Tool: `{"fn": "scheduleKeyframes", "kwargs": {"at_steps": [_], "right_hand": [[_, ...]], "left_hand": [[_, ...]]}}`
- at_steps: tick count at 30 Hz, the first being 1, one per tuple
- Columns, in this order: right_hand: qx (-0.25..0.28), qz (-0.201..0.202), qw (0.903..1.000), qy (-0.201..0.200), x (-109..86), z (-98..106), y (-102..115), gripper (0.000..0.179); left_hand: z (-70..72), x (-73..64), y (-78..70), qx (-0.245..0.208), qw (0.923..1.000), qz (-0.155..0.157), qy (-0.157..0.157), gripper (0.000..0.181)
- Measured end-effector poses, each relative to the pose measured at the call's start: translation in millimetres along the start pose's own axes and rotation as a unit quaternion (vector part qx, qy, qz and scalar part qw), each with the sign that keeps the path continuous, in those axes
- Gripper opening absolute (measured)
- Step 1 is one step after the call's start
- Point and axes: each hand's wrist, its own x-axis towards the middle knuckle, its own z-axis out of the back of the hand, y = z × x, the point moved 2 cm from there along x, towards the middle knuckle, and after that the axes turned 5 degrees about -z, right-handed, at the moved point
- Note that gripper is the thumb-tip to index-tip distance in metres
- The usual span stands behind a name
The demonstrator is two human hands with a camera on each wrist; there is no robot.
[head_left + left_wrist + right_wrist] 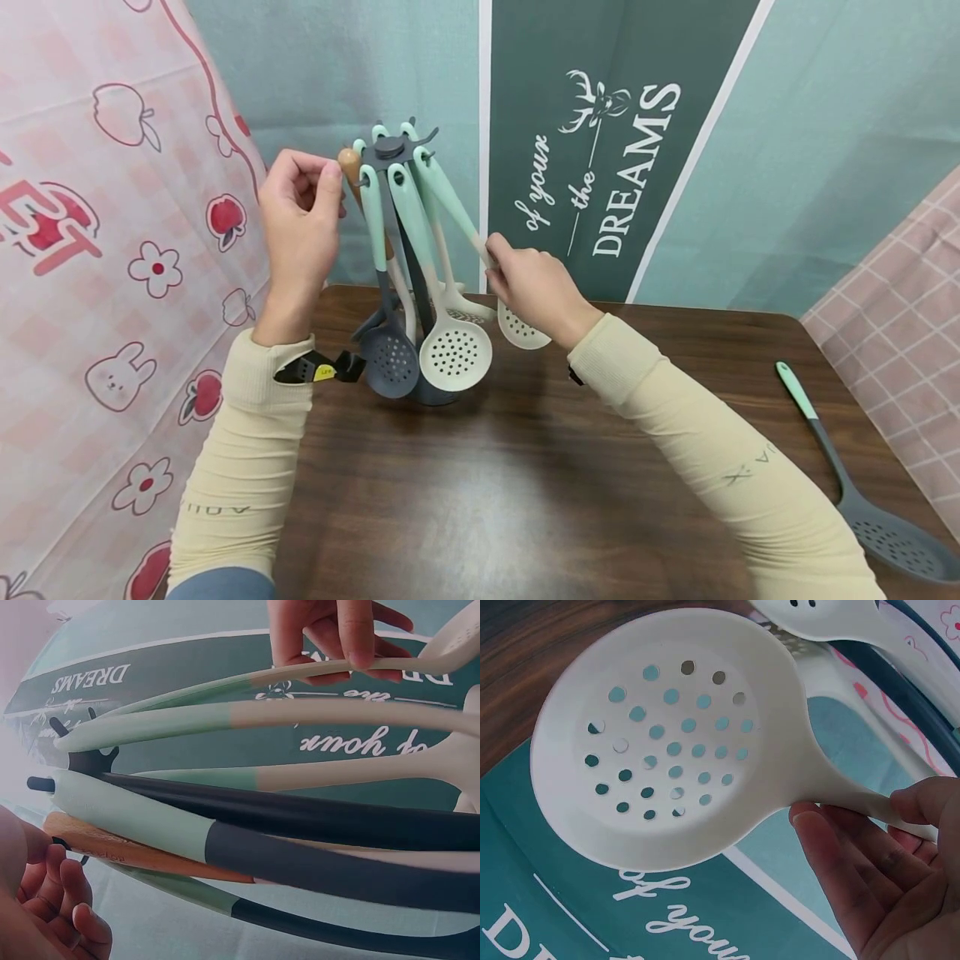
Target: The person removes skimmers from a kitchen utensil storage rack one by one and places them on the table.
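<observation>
A dark grey rotating utensil rack (390, 148) carries several mint-handled utensils. My left hand (300, 217) is at its left side, thumb and forefinger pinching a small black hook tip beside the end of a wooden handle (112, 844). My right hand (536, 283) grips the thin neck of a cream skimmer (667, 742) just above its round, holed bowl. That skimmer slants out to the right, its mint handle end at a rack hook. Between my hands hang another cream skimmer (455, 354) and a dark grey skimmer (390, 362). Utensils behind them are partly hidden.
A dark grey slotted turner (892, 533) with a mint handle lies on the brown wooden table (540, 483) at the right. Pink patterned cloth (120, 275) rises on the left, and a teal curtain (337, 75) with lettering hangs behind the rack.
</observation>
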Motion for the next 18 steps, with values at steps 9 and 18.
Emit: {"fn": "scheduleKeyframes", "kwargs": {"at_steps": [9,18], "right_hand": [[-0.003,0.007,1.0000,-0.002,0.2,2.5,-2.2,0.006],[-0.006,0.011,0.9999,-0.003,-1.3,3.9,-1.5,0.005]], "left_hand": [[0.5,-0.5,-0.3,0.002,1.0000,-0.002,0.003,0.010],[1.8,-1.0,0.2,0.001,1.0000,-0.002,0.001,0.011]]}}
